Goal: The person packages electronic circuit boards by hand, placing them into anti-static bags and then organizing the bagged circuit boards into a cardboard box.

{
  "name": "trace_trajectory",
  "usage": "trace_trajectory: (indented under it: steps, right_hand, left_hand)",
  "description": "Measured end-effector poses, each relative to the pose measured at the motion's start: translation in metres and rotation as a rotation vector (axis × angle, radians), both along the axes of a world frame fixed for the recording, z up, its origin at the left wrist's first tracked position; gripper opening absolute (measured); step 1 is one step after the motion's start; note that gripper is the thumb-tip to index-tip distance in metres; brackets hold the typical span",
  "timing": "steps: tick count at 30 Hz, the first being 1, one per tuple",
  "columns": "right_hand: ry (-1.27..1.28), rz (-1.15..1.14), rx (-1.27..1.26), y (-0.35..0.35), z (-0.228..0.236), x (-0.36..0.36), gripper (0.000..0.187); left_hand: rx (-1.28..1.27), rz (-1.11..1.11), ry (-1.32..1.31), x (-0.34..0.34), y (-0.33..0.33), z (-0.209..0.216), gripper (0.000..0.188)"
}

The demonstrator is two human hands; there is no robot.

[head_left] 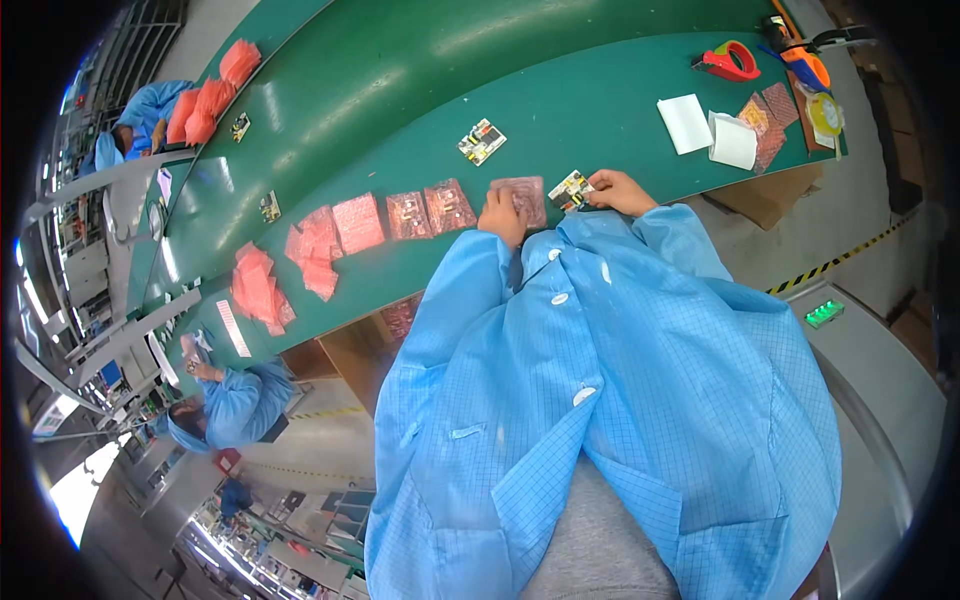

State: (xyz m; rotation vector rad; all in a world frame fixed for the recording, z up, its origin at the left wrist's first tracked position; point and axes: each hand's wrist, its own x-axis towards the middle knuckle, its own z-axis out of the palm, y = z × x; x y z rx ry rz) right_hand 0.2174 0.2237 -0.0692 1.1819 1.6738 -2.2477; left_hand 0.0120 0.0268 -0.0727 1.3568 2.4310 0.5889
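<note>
My right hand (622,193) pinches the edge of a small circuit board (571,190) that carries yellow and dark parts. Just left of it, a pink bubble-wrap bag (530,192) lies at the near edge of the green bench. My left hand (503,217) grips the left side of this bag with bent fingers; whether anything is inside cannot be made out. Further left, two bubble-wrap bags (449,206) hold boards. Another bare circuit board (482,142) rests farther back on the bench.
Pink bubble-wrap bags (358,222) are piled leftward along the green bench (370,150). White papers (684,124), a red tape dispenser (730,62) and an orange-black tool (808,70) lie at right. A co-worker in blue (235,405) sits at left; another person works across the bench.
</note>
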Motion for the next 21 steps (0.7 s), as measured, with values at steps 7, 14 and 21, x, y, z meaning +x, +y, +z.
trace_trajectory:
  steps: [7,14,21]
  right_hand:
    - [0.076,-0.179,-0.050,0.008,0.003,0.012,0.029]
    - [-0.002,-0.228,-0.030,0.001,0.015,0.003,0.038]
    - [0.098,-0.055,0.073,-0.004,0.016,-0.017,0.041]
  left_hand:
    - [0.034,0.163,-0.280,-0.001,0.002,-0.012,0.026]
    - [-0.093,0.070,-0.176,0.004,0.006,0.000,0.030]
    - [0.087,-0.066,-0.210,0.004,0.011,-0.018,0.019]
